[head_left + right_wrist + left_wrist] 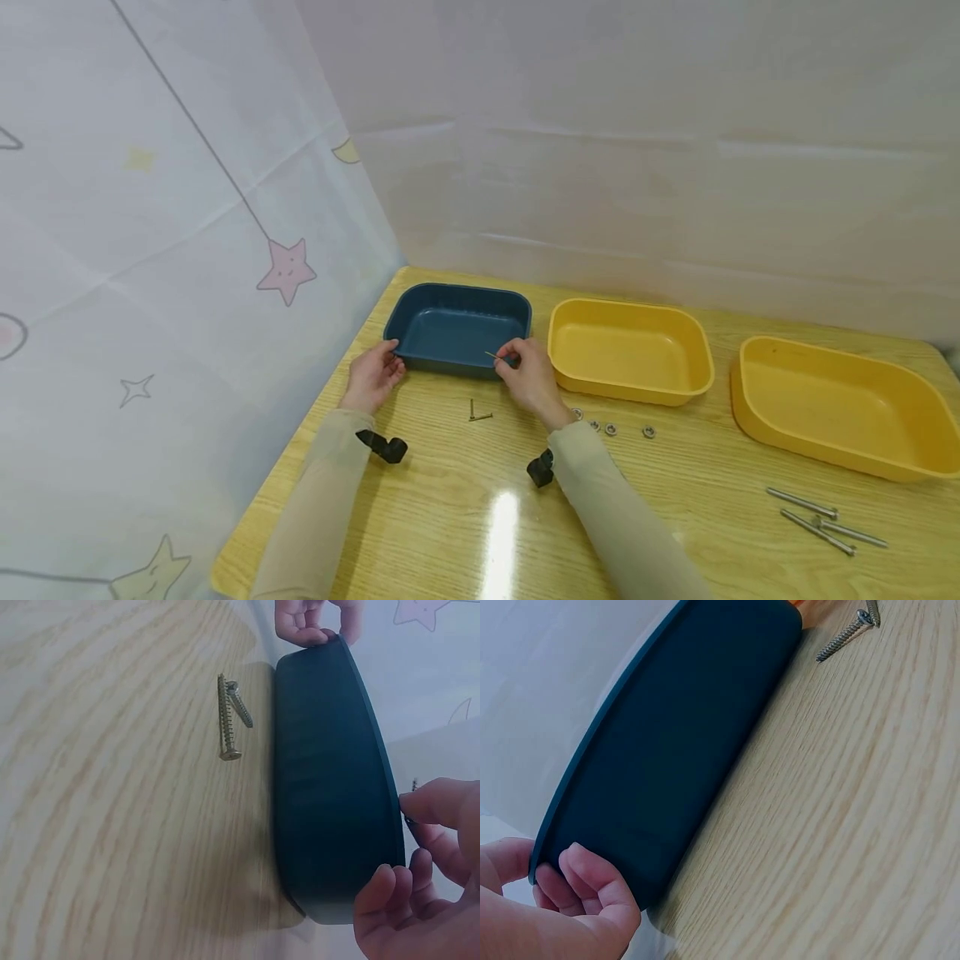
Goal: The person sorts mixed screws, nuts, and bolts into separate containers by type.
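A dark blue plastic bin (450, 333) stands at the back left of the wooden table. My left hand (372, 377) grips its near left corner, thumb over the rim and fingers curled against the outer wall (652, 750). At the near right corner, my right hand (527, 375) pinches a thin screw (491, 356) between thumb and index finger. The screw's tip points left over the bin, and its head end is hidden by the fingers. Two brass-coloured screws (226, 724) lie on the table just in front of the bin, one touching the other.
To the right stand a yellow bin (630, 354) and another yellow bin (847, 408). Several hex nuts (611, 429) lie before the first one. Three long bolts (817, 533) lie at the front right. A fabric wall (187, 292) borders the table's left edge.
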Tool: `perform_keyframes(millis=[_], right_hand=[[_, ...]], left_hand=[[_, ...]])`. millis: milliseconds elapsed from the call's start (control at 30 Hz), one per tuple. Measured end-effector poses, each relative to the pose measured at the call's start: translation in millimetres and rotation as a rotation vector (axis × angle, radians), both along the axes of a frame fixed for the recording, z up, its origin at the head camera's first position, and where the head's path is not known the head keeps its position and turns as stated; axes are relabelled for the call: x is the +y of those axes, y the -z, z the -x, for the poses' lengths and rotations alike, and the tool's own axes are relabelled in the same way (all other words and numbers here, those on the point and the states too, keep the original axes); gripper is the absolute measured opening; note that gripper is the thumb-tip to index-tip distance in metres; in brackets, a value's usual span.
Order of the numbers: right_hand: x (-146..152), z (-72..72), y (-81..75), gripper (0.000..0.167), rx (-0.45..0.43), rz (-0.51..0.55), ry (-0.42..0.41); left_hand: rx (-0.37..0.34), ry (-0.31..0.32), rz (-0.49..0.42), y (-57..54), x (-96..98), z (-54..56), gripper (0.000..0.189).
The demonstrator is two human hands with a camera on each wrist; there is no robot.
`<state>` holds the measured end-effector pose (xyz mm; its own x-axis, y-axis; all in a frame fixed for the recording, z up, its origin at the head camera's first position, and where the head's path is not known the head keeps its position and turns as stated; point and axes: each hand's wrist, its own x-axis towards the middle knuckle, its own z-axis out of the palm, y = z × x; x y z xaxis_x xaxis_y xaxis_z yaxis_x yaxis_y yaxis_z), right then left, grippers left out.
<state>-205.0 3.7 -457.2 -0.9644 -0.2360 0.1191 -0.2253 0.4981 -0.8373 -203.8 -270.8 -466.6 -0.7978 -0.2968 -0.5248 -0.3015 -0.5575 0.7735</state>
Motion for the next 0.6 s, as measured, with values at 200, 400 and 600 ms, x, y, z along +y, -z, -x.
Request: perform_keyframes(millis=[200, 400, 600], right_hand=[[0.8, 2.6, -1.8, 0.005, -0.019, -0.029, -0.014], [1.4, 4.8, -3.3, 0.006, -0.031, -0.064, -0.027], [1.4, 5.0, -4.2, 0.006, -0.045, -0.068, -0.035]], left_hand=[[0.001, -0.002, 0.002, 1.2, -0.4, 1.1, 0.016], [-0.004, -0.011, 0.014, 0.4, -0.3, 1.9, 0.016], [-0.001, -0.011, 0.004, 0.3, -0.4, 0.9, 0.017]])
